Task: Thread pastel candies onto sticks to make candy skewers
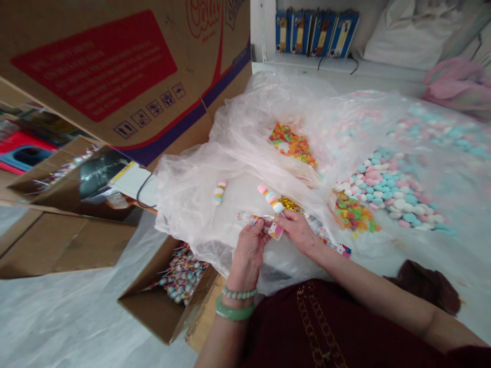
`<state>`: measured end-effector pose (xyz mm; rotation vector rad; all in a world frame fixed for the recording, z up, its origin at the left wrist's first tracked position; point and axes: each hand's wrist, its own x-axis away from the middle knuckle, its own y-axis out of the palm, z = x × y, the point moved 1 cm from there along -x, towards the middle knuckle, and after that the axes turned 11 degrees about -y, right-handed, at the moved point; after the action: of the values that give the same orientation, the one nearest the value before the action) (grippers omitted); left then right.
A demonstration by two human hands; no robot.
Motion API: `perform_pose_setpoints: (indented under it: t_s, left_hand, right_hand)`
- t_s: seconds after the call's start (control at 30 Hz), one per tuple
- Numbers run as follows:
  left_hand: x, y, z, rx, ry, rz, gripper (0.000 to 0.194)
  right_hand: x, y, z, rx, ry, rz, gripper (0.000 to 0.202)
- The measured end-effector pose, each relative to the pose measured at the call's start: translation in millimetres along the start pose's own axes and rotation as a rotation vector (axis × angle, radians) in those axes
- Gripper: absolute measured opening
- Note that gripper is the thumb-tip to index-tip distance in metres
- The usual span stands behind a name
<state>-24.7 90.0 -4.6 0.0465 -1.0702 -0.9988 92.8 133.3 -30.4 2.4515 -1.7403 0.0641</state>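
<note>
My right hand (295, 230) is closed on the stick end of a candy skewer (270, 198), whose pink, orange, blue and white pieces point up and to the left. Beside it my left hand (251, 237) pinches a clear printed wrapper (275, 230) just below the skewer; the fingertips of both hands nearly meet. A second candy skewer (220, 193) lies on the plastic sheet to the left. Gold ties (291, 204) lie just beyond my right hand, and more printed wrappers (322, 235) lie partly behind my right wrist.
Marshmallow candies (391, 189) and ring gummies (355, 212) are piled at the right, with more ring gummies (293, 145) farther back. A large carton (153, 66) stands at the left. Below the table edge, an open box (153, 306) holds many skewers. A dark cloth (425, 286) lies at the right.
</note>
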Motion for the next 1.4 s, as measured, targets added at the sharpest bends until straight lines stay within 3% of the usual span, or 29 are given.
perform_pose_setpoints:
  t_s: [0.13,0.23,0.4,0.5,0.6,0.73,0.87,1.07,1.2,1.4]
  left_hand:
    - [-3.1,4.8,-2.0,0.047,-0.029,-0.043,0.009]
    - [-7.7,3.3,-4.1,0.049,-0.049,0.016,0.009]
    - [-11.3,4.6,-8.4,0.118,0.035,0.067,0.017]
    - [-7.9,9.5,-10.3,0.093,0.058,0.027,0.021]
    - [-5.9,10.9,-7.6,0.126,0.069,0.029,0.012]
    - [-8.3,-0.8,7.1,0.275,-0.042,0.076,0.024]
    - [-8.0,-18.6,24.8,0.386,-0.138,0.064,0.03]
    - [-6.2,-23.8,31.1,0.467,-0.1,0.032,0.033]
    - [-4.9,-24.2,30.6,0.435,-0.062,0.005,0.025]
    - [2.7,-28.4,35.6,0.421,0.002,-0.068,0.021]
  right_hand:
    - [-0.3,3.5,-5.9,-0.018,-0.019,0.027,0.025]
    - [0.9,3.9,-7.2,-0.008,0.021,0.038,0.027]
    - [2.5,6.6,-6.5,0.074,0.075,0.0,0.037]
    - [-1.1,8.4,-7.7,0.165,0.024,-0.007,0.038]
    - [-4.5,6.6,-11.4,0.212,-0.022,0.013,0.039]
    - [4.0,-8.8,-23.2,0.181,-0.061,0.05,0.034]
    - [24.6,-31.4,-39.2,0.335,-0.189,-0.04,0.028]
    - [47.0,-33.3,-44.1,0.443,-0.268,-0.15,0.023]
    - [46.4,-28.1,-38.1,0.497,-0.273,-0.178,0.022]
    - [45.1,-34.0,-28.1,0.787,-0.357,-0.177,0.024]
